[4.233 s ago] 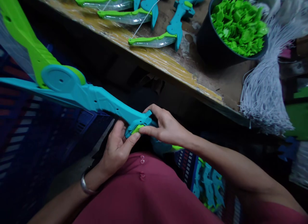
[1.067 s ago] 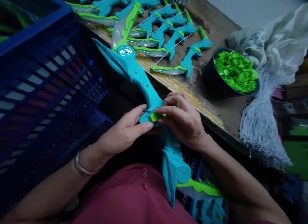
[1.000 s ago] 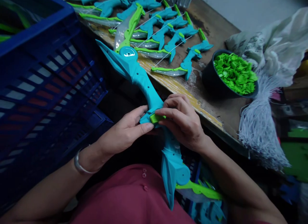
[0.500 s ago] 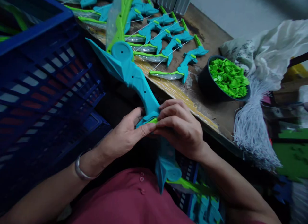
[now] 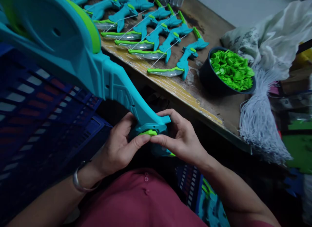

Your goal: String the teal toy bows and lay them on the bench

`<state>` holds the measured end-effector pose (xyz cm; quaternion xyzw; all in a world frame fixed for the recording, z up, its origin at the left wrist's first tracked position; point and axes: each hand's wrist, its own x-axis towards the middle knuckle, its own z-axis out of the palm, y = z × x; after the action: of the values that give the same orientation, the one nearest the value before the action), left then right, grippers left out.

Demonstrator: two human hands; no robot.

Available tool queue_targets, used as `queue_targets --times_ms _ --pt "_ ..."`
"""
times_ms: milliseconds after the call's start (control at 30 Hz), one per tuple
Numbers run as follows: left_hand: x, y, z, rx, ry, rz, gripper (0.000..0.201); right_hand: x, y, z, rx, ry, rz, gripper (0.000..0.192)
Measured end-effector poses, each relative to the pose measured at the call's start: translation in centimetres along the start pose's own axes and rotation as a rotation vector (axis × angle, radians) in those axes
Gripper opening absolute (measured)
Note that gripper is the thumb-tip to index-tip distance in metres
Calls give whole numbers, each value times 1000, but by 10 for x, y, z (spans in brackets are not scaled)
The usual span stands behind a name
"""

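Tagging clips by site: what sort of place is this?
Probably a small factory or workshop: several matching toy bows lie on a worn table, near a dark tub of loose green parts and a bundle of white cords.

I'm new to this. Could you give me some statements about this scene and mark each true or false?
1. The left hand and right hand both hold the blue bow. True.
2. The silver bracelet is on the right wrist. False: it is on the left.
3. The dark tub holds green pieces. True.
4. The white strings lie inside the tub. False: they hang over the edge of the table.
5. Other bows lie on the table. True.
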<state>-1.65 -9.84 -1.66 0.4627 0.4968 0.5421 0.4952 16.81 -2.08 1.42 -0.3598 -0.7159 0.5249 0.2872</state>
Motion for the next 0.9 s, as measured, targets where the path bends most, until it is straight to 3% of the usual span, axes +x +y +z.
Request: queue_targets --times_ms 233,400,567,733,900 --pt "-4 -18 -9 231 67 57 25 5 23 20 -23 34 -42 44" --pt "2 -33 -13 29 39 -89 32 9 36 29 -54 37 -19 41" --pt "6 -46 -17 -162 55 -220 36 7 47 25 -24 -73 88 73" --pt "10 -53 -21 -147 44 -293 37 -4 56 21 42 -124 221 35" --pt "19 -53 -16 -72 -14 -414 42 -9 62 15 83 -95 288 36"
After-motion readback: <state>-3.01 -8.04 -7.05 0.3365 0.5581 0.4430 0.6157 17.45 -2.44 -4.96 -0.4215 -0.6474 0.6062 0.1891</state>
